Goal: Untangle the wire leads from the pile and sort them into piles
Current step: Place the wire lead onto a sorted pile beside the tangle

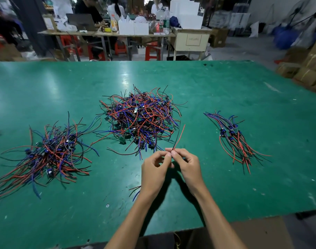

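A tangled pile (141,117) of red, black and blue wire leads with small green boards lies at the table's middle. A looser heap (49,155) spreads at the left. A neat bundle (234,139) lies at the right, its leads aligned. My left hand (154,169) and my right hand (187,164) meet just in front of the middle pile, fingertips pinched together on one wire lead (179,136) whose red and black strands rise toward the pile. More strands (135,191) hang below my left wrist.
The green table (225,186) reaches a near edge at the bottom. Cardboard boxes (308,69) stack at the far right. Beyond the far edge stand work tables (107,34), red stools (151,51) and seated people.
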The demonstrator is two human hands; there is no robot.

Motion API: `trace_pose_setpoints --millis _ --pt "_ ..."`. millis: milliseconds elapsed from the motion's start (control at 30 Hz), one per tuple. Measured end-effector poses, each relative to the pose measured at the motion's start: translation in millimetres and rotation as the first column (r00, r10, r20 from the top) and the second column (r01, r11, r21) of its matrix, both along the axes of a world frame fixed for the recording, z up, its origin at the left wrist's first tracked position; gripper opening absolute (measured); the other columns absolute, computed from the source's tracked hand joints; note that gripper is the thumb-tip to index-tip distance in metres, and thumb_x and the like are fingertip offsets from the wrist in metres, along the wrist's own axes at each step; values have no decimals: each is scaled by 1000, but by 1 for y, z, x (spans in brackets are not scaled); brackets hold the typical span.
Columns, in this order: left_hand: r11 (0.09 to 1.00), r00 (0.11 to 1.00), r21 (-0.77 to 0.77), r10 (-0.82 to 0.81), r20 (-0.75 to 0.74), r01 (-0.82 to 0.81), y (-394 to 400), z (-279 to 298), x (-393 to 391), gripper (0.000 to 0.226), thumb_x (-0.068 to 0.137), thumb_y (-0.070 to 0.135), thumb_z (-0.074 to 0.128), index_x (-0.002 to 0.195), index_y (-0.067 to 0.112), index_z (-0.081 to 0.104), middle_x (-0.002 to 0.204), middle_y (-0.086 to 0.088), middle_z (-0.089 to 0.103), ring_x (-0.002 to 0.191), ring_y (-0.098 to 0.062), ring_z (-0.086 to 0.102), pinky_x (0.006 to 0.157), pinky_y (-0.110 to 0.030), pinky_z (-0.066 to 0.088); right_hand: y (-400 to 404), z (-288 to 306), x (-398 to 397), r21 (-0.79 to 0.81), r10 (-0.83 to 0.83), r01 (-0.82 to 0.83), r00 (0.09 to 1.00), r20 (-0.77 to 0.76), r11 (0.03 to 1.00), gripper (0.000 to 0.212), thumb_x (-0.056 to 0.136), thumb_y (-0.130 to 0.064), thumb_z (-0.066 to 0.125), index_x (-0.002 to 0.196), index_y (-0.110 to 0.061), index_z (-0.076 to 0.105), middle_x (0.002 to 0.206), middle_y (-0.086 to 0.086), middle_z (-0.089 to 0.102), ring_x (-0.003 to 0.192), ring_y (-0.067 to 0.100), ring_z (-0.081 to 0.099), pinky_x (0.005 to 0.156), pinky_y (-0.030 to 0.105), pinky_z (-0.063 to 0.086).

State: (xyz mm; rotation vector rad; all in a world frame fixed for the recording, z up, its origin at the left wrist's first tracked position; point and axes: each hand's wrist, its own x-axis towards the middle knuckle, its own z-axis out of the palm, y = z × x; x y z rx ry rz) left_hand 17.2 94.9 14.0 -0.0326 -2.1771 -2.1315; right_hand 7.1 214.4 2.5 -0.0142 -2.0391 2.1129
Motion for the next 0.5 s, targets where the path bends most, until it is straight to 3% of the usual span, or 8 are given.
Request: trace_pose_setpoints --millis 200,267,367,500 --pt "988 999 -156 -24 -29 19 2 -2 -2 12 82 42 63 85 37 74 66 6 72 68 -14 71 71 -43 58 -2 -3 -1 -50 -17 20 998 67 999 23 91 -22 58 93 -17 80 94 9 78 94 37 72 85 48 55" --pt "981 999 -194 -28 -25 22 2 -2 -2 13 82 45 62 87 39 73 66 8 72 69 -13 71 70 -43 57 -1 -4 -2 -24 -52 54 996 77 998 22 90 -24 57 90 -19 79 93 6 78 90 29 73 82 43 56" --pt "964 999 -264 -33 -34 22 2 -4 1 10 85 41 63 85 36 72 68 12 72 70 -10 70 69 -39 56 -1 -2 -4 -78 -115 122 990 79 989 25 95 -19 56 84 -21 78 89 -2 76 73 8 66 62 24 53" --pt "959 998 -276 -62 0 60 1 -2 7 13 83 40 64 81 31 73 66 8 71 58 -10 64 59 -30 49 2 3 -7 -167 -222 238 969 107 957 31 101 -7 51 84 -17 75 85 -7 73 61 5 54 41 23 46"
